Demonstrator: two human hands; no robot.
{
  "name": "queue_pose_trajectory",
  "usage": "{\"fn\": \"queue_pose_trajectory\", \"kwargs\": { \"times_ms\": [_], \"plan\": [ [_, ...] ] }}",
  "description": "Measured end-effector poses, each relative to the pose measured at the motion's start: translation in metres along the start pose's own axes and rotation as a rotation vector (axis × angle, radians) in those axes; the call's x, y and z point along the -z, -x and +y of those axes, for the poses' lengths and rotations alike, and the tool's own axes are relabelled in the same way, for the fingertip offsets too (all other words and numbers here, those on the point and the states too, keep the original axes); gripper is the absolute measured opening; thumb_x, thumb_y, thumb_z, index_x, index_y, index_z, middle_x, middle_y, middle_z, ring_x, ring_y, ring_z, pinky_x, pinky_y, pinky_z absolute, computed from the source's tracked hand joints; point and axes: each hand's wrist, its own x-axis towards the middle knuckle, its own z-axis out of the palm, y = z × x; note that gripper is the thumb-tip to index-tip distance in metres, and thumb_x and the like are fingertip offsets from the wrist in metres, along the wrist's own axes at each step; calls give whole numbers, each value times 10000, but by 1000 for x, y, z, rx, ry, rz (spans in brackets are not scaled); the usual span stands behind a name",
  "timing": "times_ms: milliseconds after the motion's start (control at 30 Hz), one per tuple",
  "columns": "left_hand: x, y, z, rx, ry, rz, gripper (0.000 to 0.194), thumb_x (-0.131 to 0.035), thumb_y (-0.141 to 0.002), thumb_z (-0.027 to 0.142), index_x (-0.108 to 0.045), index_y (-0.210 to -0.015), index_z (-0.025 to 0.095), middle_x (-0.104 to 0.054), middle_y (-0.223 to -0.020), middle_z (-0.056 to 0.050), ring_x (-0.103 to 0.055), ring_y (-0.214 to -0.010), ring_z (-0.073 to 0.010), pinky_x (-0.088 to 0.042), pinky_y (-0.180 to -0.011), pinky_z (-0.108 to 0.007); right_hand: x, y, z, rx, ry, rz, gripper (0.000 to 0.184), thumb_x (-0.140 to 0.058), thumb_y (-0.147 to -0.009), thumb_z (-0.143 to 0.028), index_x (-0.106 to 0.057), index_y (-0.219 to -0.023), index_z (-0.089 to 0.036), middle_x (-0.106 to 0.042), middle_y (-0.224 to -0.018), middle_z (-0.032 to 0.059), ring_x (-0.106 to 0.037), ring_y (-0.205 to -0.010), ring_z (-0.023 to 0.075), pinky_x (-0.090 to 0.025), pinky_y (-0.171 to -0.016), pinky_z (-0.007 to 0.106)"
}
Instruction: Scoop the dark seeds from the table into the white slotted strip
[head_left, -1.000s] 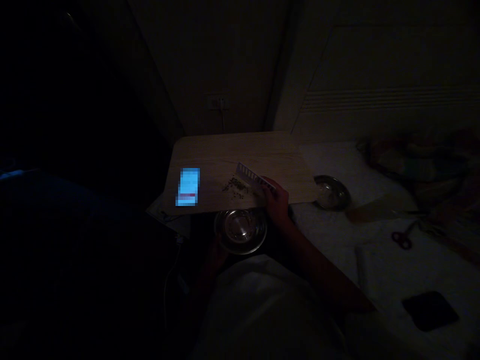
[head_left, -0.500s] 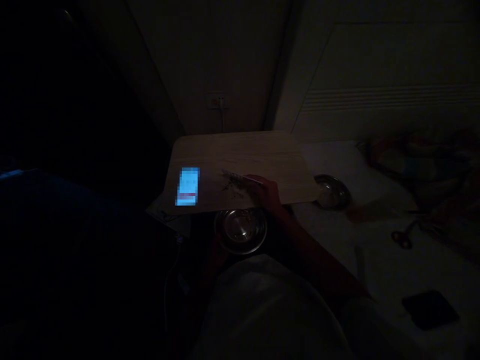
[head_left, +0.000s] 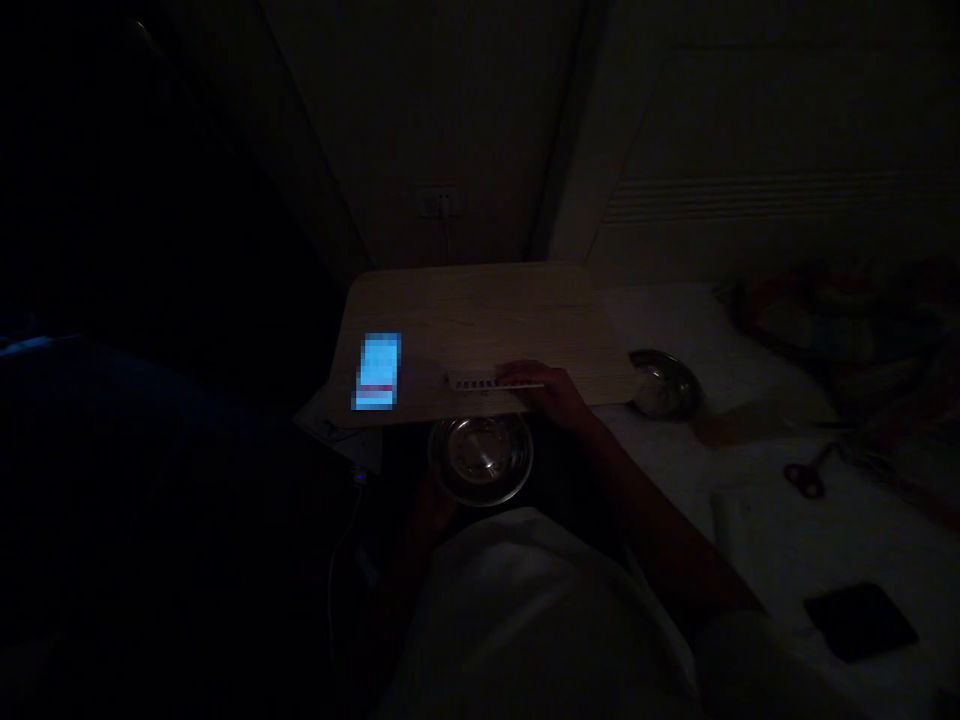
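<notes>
In dim light, my right hand is closed on a thin white strip with dark openings along it. The strip lies low over the wooden board, close to its near edge. A few small dark bits show beside it. Just below that edge is a shiny metal bowl, facing up. My left hand grips the bowl's left rim from below; its fingers are mostly lost in shadow.
A glowing, blurred phone lies on the board's left. On the white surface to the right are a second metal bowl with something pale in it, red-handled scissors and a dark flat object. A cable hangs at left.
My right hand and the strip have come nearer to me, to the board's near edge. Fewer dark bits show on the board. The bowl stays nearly in place.
</notes>
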Motion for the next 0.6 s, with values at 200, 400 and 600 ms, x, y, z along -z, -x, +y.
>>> {"fn": "queue_pose_trajectory", "kwargs": {
  "times_ms": [200, 400, 600],
  "plan": [
    [-3, 3, 1, 34, 30, 9, 334, -564, -818, 265, -635, -1139, 207, -657, -1143, -38, -327, -1328, -248, -279, -1108, -374, 11, 7, -7, -4, 26, 28, 420, -444, -843, -567, -703, -983, -269, -675, -1102, 47, -572, -1104, 226, -405, -984, 419],
    [-5, 1, -1, -43, 36, -7, 332, -525, -841, 271, -619, -1157, 229, -631, -1191, -9, -318, -1336, -219, -270, -1111, -374, 15, 15, -8, -97, 20, 317, 299, -503, -859, -432, -690, -1013, -255, -686, -1075, 32, -611, -1039, 209, -438, -953, 388],
    [-5, 6, 0, -89, -49, -20, 317, -561, -793, 92, -665, -1076, 191, -607, -1228, 6, -292, -1349, -189, -220, -1126, -279, 5, 19, -17, -199, 41, 522, 250, -624, -776, -371, -687, -972, -229, -710, -959, 31, -647, -886, 206, -505, -812, 362]
  ]
}}
